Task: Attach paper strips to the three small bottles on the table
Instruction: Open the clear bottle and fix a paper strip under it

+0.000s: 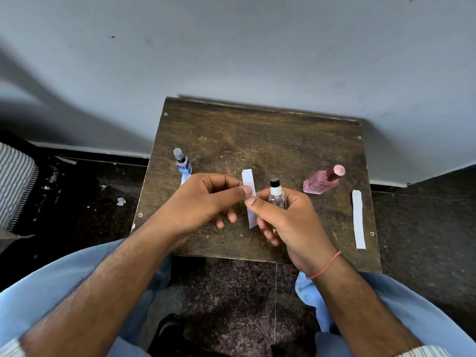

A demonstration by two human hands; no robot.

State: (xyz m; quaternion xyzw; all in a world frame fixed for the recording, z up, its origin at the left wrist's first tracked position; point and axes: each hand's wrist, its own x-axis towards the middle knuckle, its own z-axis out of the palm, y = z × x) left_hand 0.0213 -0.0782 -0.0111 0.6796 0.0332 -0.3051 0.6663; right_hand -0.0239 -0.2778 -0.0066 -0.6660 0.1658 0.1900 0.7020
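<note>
My right hand [288,222] grips a clear bottle [277,194] with a black cap, held upright over the small wooden table [257,140]. A white paper strip [249,199] stands upright just left of that bottle, pinched between the thumb and forefinger of my left hand [206,202], with my right thumb touching it too. A blue bottle [183,162] with a grey cap stands at the table's left, a bit of white paper at its base. A pink bottle [322,180] lies tilted at the right. Another white strip [358,219] lies flat near the right edge.
The table stands against a grey wall [231,47], between my knees in blue trousers [51,287]. Paper scraps [121,201] litter the dark floor on the left. A striped cloth [14,181] shows at the far left edge.
</note>
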